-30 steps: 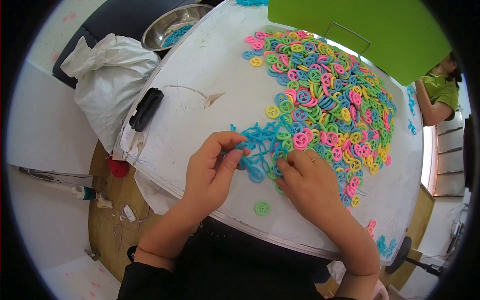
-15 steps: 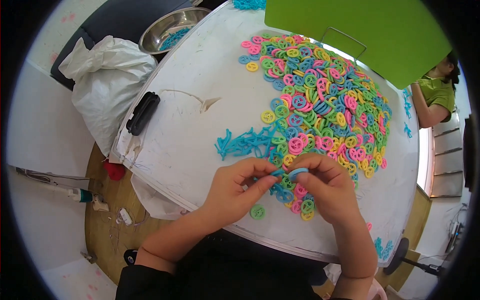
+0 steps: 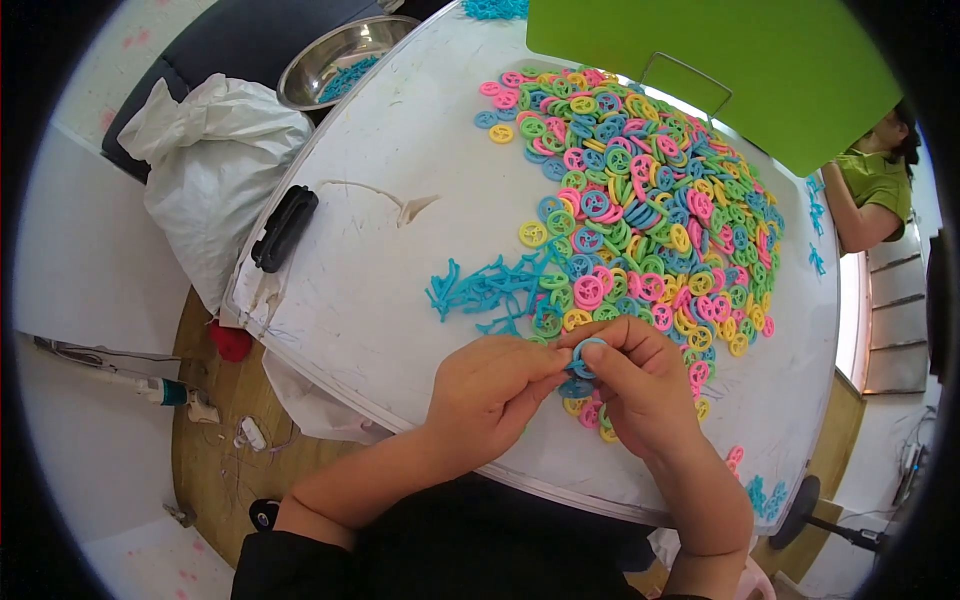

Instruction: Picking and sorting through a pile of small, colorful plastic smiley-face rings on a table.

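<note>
Near the table's front edge my two hands meet, fingertips close together. My right hand (image 3: pixel 645 385) pinches a small blue plastic wheel (image 3: pixel 590 352) between thumb and fingers. My left hand (image 3: pixel 490 392) is closed in a pinch on a teal plastic piece, mostly hidden by the fingers, against the wheel. Just below the fingertips another blue wheel (image 3: pixel 577 388) shows. Beyond my hands lies a loose bunch of thin, branched teal plastic pieces (image 3: pixel 492 287). It touches a large heap of spoked plastic wheels (image 3: pixel 640 210) in pink, yellow, green and blue.
A green panel (image 3: pixel 700 70) with a wire handle stands at the table's far side. At left are a black handle-like object (image 3: pixel 286 228), a white sack (image 3: pixel 220 170) and a steel bowl (image 3: pixel 345 50) holding teal pieces. Another person (image 3: pixel 872 200) sits at far right.
My left hand has turned and come closer to the right, bringing the teal piece against the wheel. The wheel has tilted so that its round face shows.
</note>
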The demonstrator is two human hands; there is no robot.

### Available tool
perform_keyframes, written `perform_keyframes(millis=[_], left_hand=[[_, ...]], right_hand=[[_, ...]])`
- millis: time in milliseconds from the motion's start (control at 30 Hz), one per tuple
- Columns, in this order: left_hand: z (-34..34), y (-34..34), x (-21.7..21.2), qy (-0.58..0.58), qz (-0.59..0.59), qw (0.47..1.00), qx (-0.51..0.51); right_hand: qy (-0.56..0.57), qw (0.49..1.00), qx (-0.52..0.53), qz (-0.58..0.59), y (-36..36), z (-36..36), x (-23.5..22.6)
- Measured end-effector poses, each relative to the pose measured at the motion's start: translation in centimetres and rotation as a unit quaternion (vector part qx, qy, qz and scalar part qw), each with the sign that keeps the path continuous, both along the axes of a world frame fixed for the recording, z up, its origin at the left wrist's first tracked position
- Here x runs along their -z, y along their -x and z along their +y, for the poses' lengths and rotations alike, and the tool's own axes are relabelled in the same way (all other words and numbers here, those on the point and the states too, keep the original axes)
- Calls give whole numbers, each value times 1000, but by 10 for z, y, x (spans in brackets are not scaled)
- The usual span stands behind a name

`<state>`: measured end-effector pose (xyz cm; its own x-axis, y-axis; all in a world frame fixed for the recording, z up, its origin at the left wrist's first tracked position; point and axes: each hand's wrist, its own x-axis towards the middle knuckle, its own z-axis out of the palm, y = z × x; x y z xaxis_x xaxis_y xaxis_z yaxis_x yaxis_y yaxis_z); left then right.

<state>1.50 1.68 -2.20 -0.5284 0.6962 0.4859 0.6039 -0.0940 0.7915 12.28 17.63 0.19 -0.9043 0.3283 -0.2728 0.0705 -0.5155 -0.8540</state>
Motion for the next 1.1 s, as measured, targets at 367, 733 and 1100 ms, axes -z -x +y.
perform_keyframes(millis=[367,733,1100], left_hand=[[-8,5,0,33,-243,967,73],[-12,5,-2,-16,-350,934,63],[-10,-10,5,-97,-317,943,9]], right_hand=[[-223,974,27,13,-5,-6,-10],[-325,943,-64,31,-9,-1,-9],[-577,812,-48,73,-6,-8,-20]])
